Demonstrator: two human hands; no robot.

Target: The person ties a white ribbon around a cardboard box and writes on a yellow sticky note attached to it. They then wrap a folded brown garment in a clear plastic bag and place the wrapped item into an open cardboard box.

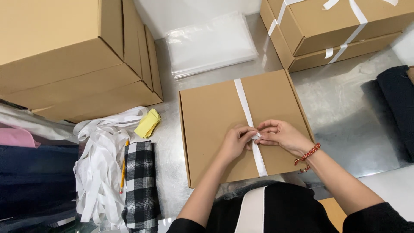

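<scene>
A flat brown cardboard box (215,116) lies on the metal table in front of me, with a white ribbon (243,97) running across its lid from the far edge to the near edge. My left hand (236,142) and my right hand (280,134) meet over the ribbon near the box's near side. Both pinch the ribbon where it bunches between the fingertips. A red beaded bracelet (308,154) circles my right wrist.
Stacked cardboard boxes (64,51) stand at the left, ribbon-tied boxes (336,26) at the far right. Clear plastic bags (211,43) lie beyond the box. Loose white ribbons (99,164), a yellow pad (148,123), a pencil (123,170) and plaid cloth (140,185) lie left. Dark fabric (399,103) lies right.
</scene>
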